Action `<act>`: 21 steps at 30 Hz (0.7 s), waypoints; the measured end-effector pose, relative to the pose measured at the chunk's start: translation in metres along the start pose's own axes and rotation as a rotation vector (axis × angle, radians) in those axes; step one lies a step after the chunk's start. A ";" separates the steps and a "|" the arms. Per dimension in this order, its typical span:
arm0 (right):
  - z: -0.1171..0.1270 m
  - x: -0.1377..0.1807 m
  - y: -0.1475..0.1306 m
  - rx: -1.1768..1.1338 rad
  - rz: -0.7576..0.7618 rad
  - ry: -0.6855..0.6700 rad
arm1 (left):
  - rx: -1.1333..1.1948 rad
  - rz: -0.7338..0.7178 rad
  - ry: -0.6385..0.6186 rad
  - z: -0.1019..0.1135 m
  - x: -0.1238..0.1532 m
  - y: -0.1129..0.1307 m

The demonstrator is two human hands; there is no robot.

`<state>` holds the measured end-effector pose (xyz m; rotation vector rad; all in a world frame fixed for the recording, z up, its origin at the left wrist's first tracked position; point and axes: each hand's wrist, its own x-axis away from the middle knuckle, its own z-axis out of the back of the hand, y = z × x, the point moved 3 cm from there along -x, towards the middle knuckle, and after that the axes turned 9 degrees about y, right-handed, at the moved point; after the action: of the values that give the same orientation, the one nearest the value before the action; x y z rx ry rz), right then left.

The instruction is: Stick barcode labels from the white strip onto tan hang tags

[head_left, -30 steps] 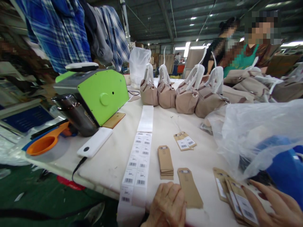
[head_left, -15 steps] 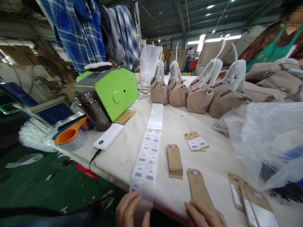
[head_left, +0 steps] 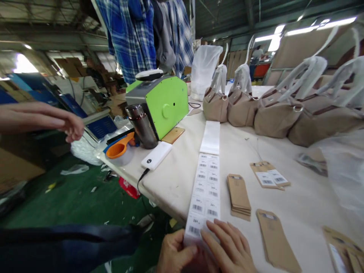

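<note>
A white strip of barcode price labels [head_left: 206, 189] runs down the table to its front edge. My left hand [head_left: 174, 252] pinches the near end of this strip, thumb in front. My right hand [head_left: 227, 246] lies across the strip's right side, fingers stretched out and touching the labels; its thumb is hidden. Right of the strip is a stack of brown kraft hang tags [head_left: 239, 195]. A separate brown tag [head_left: 275, 239] lies nearer, beside my right hand. Farther back, strung tags [head_left: 270, 174] carry white barcode labels.
Beige handbags [head_left: 244, 106] with wrapped handles line the back. On the left stand a green-sided machine [head_left: 170, 106], a dark flask [head_left: 143, 127], a white power bank [head_left: 156, 155] with a cable, and an orange scoop [head_left: 116, 150]. Another person's hand [head_left: 71, 123] reaches in from the left.
The view has swung left. My right hand has moved from the brown tag onto the label strip. Another person's arm has come into view on the left.
</note>
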<state>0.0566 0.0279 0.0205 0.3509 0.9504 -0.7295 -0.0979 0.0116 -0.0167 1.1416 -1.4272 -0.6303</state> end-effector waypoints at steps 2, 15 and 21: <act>-0.008 -0.001 -0.004 -0.025 -0.104 -0.012 | -0.045 -0.063 -0.036 -0.001 0.004 0.008; -0.014 0.000 -0.009 -0.301 -0.536 -0.033 | -0.124 -0.249 -0.124 -0.004 0.003 0.023; -0.012 0.001 0.006 -0.314 -0.438 -0.042 | -0.304 -0.222 0.011 0.011 -0.002 0.010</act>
<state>0.0542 0.0383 0.0128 -0.1557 1.0967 -0.9620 -0.1114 0.0145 -0.0111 1.0642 -1.1549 -0.9613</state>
